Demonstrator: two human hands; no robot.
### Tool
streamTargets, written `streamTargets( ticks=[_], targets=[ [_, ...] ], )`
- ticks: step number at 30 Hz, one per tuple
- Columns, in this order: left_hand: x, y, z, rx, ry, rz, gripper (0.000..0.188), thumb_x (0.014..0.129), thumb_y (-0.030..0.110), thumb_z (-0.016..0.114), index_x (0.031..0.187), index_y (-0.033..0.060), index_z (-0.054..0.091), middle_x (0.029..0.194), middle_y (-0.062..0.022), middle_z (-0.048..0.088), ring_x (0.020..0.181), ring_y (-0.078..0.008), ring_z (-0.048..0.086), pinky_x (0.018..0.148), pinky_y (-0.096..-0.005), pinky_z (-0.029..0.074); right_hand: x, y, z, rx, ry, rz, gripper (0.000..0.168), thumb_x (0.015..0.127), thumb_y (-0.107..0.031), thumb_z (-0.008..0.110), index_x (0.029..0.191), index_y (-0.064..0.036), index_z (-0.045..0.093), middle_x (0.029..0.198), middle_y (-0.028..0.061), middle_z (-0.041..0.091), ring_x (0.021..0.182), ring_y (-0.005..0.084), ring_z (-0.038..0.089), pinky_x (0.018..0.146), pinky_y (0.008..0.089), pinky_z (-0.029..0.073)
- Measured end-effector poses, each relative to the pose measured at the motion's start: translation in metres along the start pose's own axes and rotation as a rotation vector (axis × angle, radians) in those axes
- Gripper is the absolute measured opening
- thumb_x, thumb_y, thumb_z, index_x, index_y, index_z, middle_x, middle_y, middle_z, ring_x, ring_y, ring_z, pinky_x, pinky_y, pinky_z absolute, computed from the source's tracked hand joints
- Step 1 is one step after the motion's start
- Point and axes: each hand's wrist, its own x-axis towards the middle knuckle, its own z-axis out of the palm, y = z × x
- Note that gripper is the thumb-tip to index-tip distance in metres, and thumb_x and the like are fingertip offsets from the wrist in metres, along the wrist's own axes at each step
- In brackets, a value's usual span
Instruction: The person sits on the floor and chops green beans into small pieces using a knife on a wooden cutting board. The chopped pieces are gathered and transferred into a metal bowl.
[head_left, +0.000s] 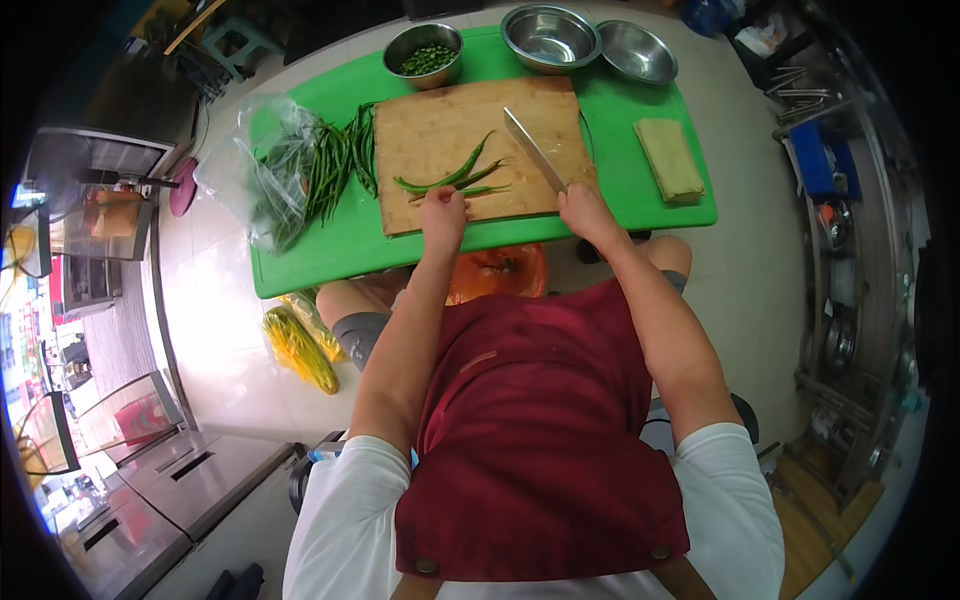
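Observation:
A wooden cutting board (480, 112) lies on the green table, with several long green pods (444, 178), probably chili peppers, near its front left. My left hand (444, 214) is at the nearest pods, fingers curled and pinching one of them. In my right hand (585, 211) is the handle of a kitchen knife (534, 148). Its blade points away and to the left, over the board's right half and apart from the pods. More uncut pods (330, 165) are heaped left of the board, partly inside a clear plastic bag (274, 202).
Behind the board stands a steel bowl of chopped green pieces (427, 60). Two other steel bowls, one deeper (551, 37) and one shallower (637, 52), sit right of it. A folded yellowish cloth (670, 160) rests at the green tabletop's (622, 172) right. Below the front edge is an orange-lined container (499, 274).

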Motion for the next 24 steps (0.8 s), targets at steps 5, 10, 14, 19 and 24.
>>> streamTargets(
  ticks=[5, 10, 14, 19, 24],
  targets=[
    [0.018, -0.002, 0.004, 0.715, -0.023, 1.03, 0.025, 0.087, 0.005, 0.067, 0.112, 0.0023, 0.07, 0.108, -0.0176, 0.067, 0.102, -0.04, 0.064, 0.093, -0.0461, 0.054, 0.001, -0.002, -0.002, -0.006, 0.002, -0.03, 0.034, 0.094, -0.017, 0.058, 0.078, 0.009, 0.072, 0.079, 0.0351, 0.068, 0.079, 0.0516, 0.07, 0.08, 0.0565, 0.057],
    [0.04, -0.022, 0.0, 1.063, -0.215, 1.055, 0.022, 0.088, 0.006, 0.064, 0.109, 0.003, 0.067, 0.12, -0.0161, 0.062, 0.109, -0.0384, 0.059, 0.097, -0.0463, 0.052, 0.0, -0.008, -0.007, 0.018, -0.005, 0.009, 0.035, 0.094, -0.017, 0.057, 0.076, 0.009, 0.072, 0.078, 0.0345, 0.068, 0.077, 0.0507, 0.071, 0.08, 0.056, 0.058],
    [0.047, -0.028, 0.003, 1.032, -0.247, 1.005, 0.019, 0.088, 0.007, 0.064, 0.106, 0.0037, 0.067, 0.124, -0.0161, 0.06, 0.113, -0.0387, 0.058, 0.097, -0.0461, 0.052, -0.001, -0.013, -0.012, 0.006, -0.037, 0.019, 0.035, 0.094, -0.017, 0.057, 0.077, 0.008, 0.073, 0.079, 0.0344, 0.068, 0.078, 0.05, 0.071, 0.079, 0.0558, 0.058],
    [0.043, -0.015, 0.031, 1.001, -0.067, 1.093, 0.016, 0.088, 0.013, 0.067, 0.102, 0.0053, 0.068, 0.125, -0.0156, 0.061, 0.116, -0.0379, 0.059, 0.095, -0.0471, 0.053, -0.001, -0.011, -0.011, 0.019, -0.037, 0.019, 0.035, 0.095, -0.017, 0.057, 0.078, 0.009, 0.073, 0.079, 0.0345, 0.068, 0.079, 0.0503, 0.071, 0.078, 0.0562, 0.058],
    [0.053, -0.011, 0.039, 1.025, -0.071, 1.082, 0.015, 0.087, 0.016, 0.07, 0.1, 0.008, 0.07, 0.117, -0.011, 0.066, 0.113, -0.0335, 0.061, 0.092, -0.0473, 0.053, -0.001, -0.012, -0.012, 0.018, -0.062, 0.035, 0.035, 0.095, -0.018, 0.057, 0.08, 0.009, 0.073, 0.08, 0.0347, 0.068, 0.08, 0.0507, 0.071, 0.08, 0.0564, 0.058]
  ],
)
